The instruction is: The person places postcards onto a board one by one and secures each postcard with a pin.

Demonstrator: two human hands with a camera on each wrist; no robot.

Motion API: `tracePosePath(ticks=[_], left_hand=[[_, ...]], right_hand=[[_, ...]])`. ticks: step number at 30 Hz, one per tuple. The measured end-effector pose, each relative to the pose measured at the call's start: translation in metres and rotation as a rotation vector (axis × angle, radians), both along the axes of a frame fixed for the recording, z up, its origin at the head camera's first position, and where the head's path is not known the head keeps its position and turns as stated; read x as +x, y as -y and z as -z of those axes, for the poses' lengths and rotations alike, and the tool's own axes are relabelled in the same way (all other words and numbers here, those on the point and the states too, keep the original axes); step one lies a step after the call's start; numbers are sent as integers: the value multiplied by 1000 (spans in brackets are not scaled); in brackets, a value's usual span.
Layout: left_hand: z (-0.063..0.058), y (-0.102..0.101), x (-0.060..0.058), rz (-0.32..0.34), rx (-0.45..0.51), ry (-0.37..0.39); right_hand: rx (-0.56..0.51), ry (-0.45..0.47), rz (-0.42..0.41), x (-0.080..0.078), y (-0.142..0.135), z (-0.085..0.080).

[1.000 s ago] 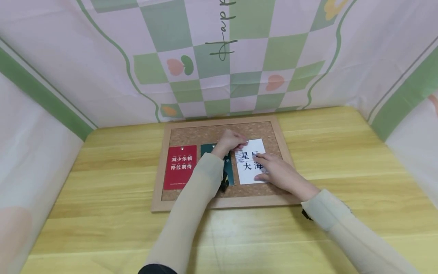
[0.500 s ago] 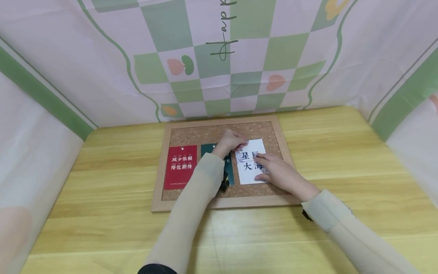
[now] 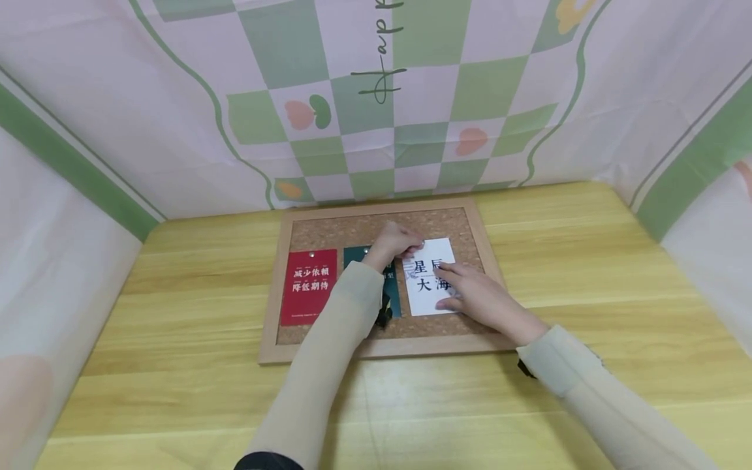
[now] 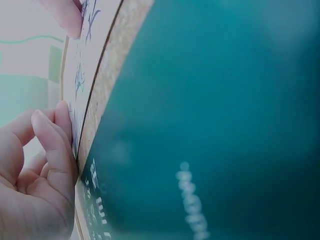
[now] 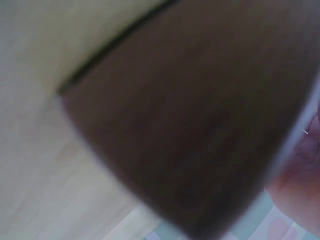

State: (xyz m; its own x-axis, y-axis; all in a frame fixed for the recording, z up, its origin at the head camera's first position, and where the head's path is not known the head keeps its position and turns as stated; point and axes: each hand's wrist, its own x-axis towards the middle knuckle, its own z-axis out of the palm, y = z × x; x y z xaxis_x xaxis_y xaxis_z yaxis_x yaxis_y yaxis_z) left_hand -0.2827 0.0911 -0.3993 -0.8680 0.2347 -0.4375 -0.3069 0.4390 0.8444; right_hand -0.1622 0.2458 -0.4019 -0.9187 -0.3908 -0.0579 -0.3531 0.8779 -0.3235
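Both hands are placed on a white card (image 3: 429,277) that lies on the right half of a cork board (image 3: 376,228) in the middle of the head view. By the left hand (image 3: 396,243), the card's upper left corner is met with curled fingertips; in the left wrist view the fingers (image 4: 52,145) are seen pressed against the card's edge, though whether anything is pinched between them cannot be told. The right hand (image 3: 478,297) is laid flat on the card's right part, its fingers fairly straight and holding nothing. Just left of the white card, a dark green card (image 3: 390,297) is partly covered by the left sleeve, and a red card (image 3: 309,286) is pinned further left. The board is rested on a wooden tabletop (image 3: 587,261). The right wrist view is too blurred to read.
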Motion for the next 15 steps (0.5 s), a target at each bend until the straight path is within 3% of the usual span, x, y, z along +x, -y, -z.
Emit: tracePosePath(ticks=[5,12,15], left_hand=[[1,1,-1,-14,12,18],[5,11,-7,-9,142,122],[5,12,-7,11,138,126]], right_hand=[[-2,6,3,0,1,-1],[-3,18,8,1,0,-1],[-4,18,7,1,0,-2]])
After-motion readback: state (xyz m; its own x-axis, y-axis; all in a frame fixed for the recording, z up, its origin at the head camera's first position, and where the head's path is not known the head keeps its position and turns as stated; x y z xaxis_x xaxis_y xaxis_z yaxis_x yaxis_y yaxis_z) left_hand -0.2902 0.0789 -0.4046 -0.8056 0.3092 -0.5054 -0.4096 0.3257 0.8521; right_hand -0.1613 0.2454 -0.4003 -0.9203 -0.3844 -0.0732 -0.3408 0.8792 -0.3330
